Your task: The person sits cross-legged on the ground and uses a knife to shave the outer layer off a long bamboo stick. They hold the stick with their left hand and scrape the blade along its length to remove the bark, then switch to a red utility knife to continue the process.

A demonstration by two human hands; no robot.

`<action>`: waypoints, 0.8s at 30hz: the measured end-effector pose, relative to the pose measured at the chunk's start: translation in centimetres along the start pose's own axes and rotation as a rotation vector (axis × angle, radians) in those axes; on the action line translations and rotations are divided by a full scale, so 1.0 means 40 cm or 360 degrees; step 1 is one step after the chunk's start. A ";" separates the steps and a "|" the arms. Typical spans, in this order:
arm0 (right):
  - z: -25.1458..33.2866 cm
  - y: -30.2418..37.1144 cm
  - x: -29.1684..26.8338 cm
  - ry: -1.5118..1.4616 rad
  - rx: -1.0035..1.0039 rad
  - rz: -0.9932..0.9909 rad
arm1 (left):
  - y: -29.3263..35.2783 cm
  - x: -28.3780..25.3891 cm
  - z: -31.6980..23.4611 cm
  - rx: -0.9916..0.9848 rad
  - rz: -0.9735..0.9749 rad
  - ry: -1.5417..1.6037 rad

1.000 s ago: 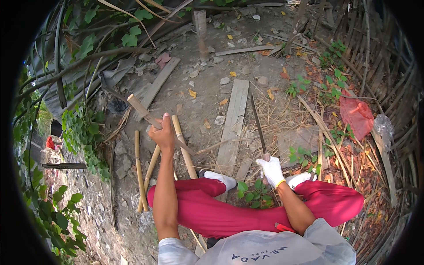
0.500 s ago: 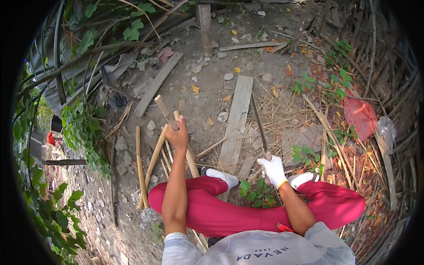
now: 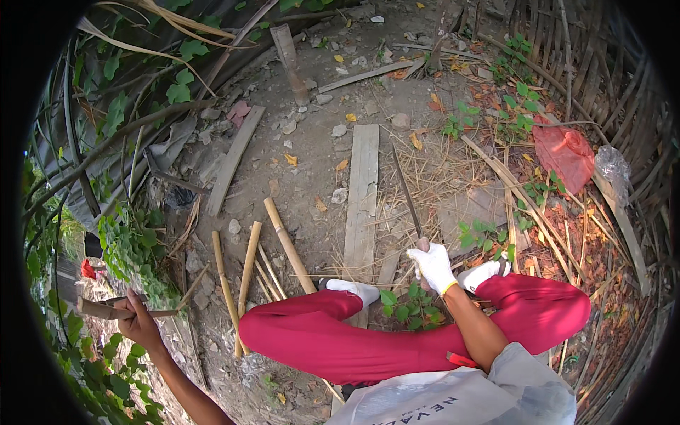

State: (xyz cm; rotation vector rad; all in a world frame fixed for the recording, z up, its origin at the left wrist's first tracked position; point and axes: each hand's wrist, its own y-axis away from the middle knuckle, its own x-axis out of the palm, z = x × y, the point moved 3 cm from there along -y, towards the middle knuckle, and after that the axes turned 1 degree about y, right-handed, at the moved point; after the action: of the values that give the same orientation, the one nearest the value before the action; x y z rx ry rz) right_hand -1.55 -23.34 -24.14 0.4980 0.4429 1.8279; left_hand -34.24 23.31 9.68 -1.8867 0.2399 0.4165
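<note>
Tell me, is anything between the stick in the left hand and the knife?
In this view, yes: the poles, then the plank, lie between the stick and the knife in the right hand.

- Long blade (image 3: 406, 188): grip mostly hidden inside the gloved right hand (image 3: 433, 268).
- Wooden stick (image 3: 99, 309): part covered by the left hand (image 3: 140, 324).
- Left forearm (image 3: 180, 379): cut off by the lower edge.
- Bamboo pole (image 3: 289, 244): lower end hidden behind red trousers (image 3: 354, 345).
- Shirt (image 3: 489, 397): cut by lower edge.
- Stick fence (image 3: 627, 106): cropped at right rim.
- Red item (image 3: 87, 269), far left: too small to identify.
</note>
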 end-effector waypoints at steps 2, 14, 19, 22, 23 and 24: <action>-0.018 -0.019 -0.011 -0.0103 -0.0055 0.0005 | 0.111 -0.044 0.134 -0.0400 0.0596 -0.1510; 0.024 0.027 -0.055 0.0464 -0.0145 -0.0090 | 0.848 -0.079 0.247 -0.1686 0.1587 0.0393; 0.054 0.037 -0.049 0.0865 -0.0377 -0.0118 | 0.799 -0.031 0.243 -0.1658 0.1481 -0.0339; 0.007 0.004 -0.040 0.1114 -0.0768 -0.0265 | 0.714 -0.044 0.227 -0.1516 0.1188 -0.1088; 0.003 -0.001 -0.039 0.1216 -0.0831 -0.0311 | 0.683 -0.048 0.209 -0.1449 0.1009 -0.1291; -0.002 -0.010 -0.038 0.1410 -0.0878 -0.0254 | 0.652 -0.058 0.183 -0.1379 0.0801 -0.1462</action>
State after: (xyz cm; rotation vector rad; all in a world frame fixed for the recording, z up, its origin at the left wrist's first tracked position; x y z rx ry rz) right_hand -0.86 -24.66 -24.60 -0.7381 0.5085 1.8370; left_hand -47.04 21.03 -14.19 -2.1926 -0.1284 1.8997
